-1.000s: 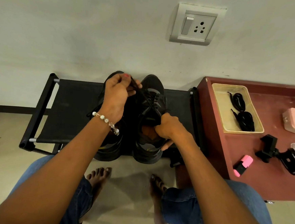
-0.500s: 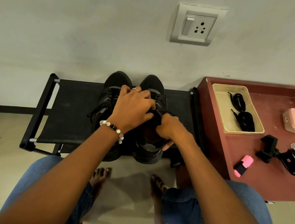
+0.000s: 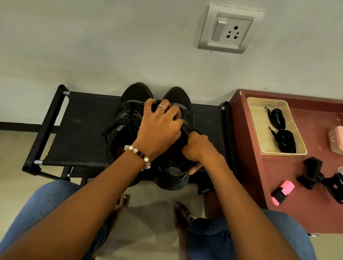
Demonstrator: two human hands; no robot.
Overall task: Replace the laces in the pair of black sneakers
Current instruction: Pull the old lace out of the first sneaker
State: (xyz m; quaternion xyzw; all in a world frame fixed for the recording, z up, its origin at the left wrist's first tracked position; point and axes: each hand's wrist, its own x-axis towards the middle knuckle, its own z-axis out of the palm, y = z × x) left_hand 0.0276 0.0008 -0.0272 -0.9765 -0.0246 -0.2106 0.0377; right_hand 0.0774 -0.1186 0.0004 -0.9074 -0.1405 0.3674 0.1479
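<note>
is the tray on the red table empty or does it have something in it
Not empty. The tray holds two coiled black laces, lying inside its walls.

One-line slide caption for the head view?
Both hands, left hand and right hand, work on the right black sneaker.

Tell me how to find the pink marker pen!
Look at the reddish-brown table right of the black shoe rack. The marker lies near its front edge, beside a black clamp. It is the only small pink thing with a black middle.
</note>
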